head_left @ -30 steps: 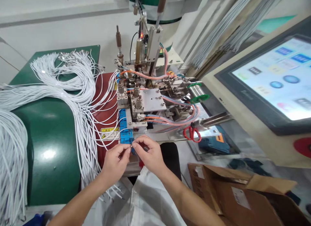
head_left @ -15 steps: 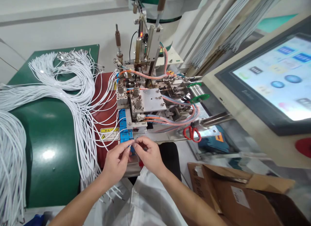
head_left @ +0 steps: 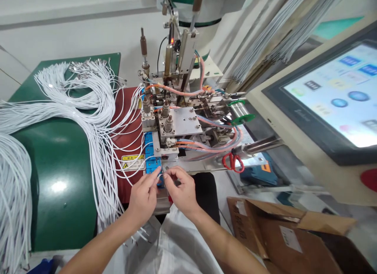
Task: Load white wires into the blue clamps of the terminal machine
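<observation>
My left hand [head_left: 143, 196] and my right hand [head_left: 182, 190] meet at the near end of a row of blue clamp blocks [head_left: 152, 164]. Between their fingertips shows the end of a thin white cable [head_left: 160, 175]; its tip is too small to make out. Thumb and fingers of both hands are closed in a pinch around it. White cables [head_left: 103, 168] fan out to the left of my left hand, several with ends lying in the blue blocks. Just behind my hands stands the metal machine [head_left: 184, 123].
A touchscreen [head_left: 338, 97] overhangs on the right. Red-handled scissors [head_left: 233, 162] hang at the machine's front edge, near a wire spool [head_left: 238, 109]. A cardboard box [head_left: 282, 234] lies lower right. A green table [head_left: 61, 179] carries cable bundles on the left.
My left fingers have straightened somewhat and shifted slightly, showing more of the cable end. My right hand stays almost in place, still pinched. The machine and cables look unchanged.
</observation>
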Motion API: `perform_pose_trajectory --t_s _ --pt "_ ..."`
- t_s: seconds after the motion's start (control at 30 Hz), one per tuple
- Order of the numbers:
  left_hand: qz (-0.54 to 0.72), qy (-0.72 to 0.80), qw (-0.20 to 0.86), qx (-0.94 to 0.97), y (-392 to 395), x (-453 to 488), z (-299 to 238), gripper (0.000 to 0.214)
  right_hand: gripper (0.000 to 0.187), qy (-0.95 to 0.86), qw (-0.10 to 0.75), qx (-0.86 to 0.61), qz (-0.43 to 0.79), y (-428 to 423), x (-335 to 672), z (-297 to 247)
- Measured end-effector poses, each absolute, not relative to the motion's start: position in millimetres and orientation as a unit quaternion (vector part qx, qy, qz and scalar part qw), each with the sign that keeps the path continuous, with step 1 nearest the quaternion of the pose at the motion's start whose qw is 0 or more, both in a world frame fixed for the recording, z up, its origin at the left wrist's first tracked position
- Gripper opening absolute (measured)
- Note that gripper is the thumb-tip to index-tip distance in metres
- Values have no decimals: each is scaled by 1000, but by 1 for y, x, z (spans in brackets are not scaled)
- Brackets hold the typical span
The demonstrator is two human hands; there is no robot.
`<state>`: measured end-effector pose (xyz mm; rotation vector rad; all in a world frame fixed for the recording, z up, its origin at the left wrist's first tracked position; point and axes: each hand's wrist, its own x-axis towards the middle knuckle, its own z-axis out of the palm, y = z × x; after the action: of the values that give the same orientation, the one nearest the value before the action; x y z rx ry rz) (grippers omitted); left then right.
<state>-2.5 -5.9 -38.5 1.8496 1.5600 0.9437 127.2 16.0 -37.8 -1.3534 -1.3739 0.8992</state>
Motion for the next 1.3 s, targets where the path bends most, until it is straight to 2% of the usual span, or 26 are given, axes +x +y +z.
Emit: perform_pose_trajectory --t_s 0.3,0.6,0.83,1.03,1.3 --pt "332 587 269 687 -5 -1 -35 39 14 -561 479 -560 377 14 128 -40" --pt "325 570 226 720 -4 -5 -33 31 15 -552 470 -570 386 15 128 -41" --pt "240 564 239 753 7 -28 -17 18 16 -563 423 -592 392 19 131 -54" --pt "222 570 214 761 19 -30 -27 19 16 -569 382 -613 394 22 130 -58" --pt "195 599 205 749 22 -27 -28 12 15 -552 334 -598 476 31 138 -65"
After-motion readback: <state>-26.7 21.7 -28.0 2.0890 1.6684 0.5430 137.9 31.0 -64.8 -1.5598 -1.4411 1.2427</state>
